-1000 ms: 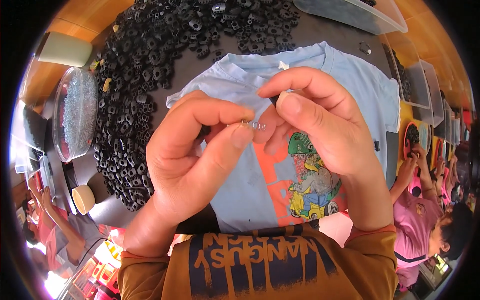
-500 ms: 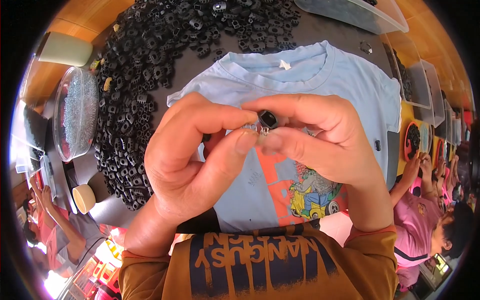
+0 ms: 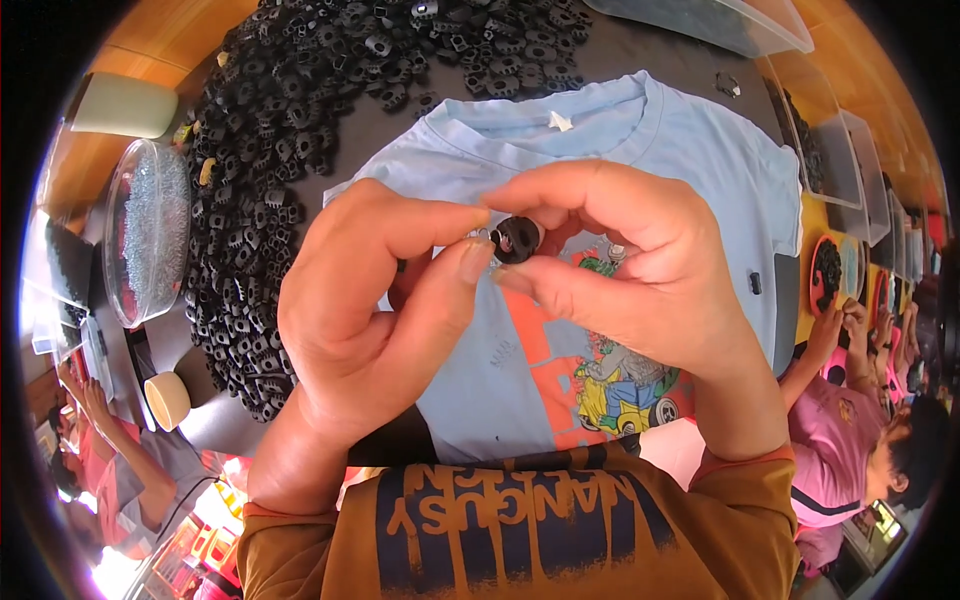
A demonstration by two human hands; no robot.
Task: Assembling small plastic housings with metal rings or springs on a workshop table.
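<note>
The left hand's (image 3: pixel 365 300) grip is pinched nearly closed on a small metal spring (image 3: pixel 482 234), its visible end pointing right. Just right of that grip, the right hand (image 3: pixel 650 270), thumb and forefinger parted, holds a black piece (image 3: pixel 518 240); whether spring and piece touch is unclear.

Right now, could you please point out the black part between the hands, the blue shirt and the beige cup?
Black part (image 3: pixel 520 240): head view, on its dark body.
Blue shirt (image 3: pixel 495 385): head view, cloth beside the print.
Beige cup (image 3: pixel 178 400): head view, outer wall.
</note>
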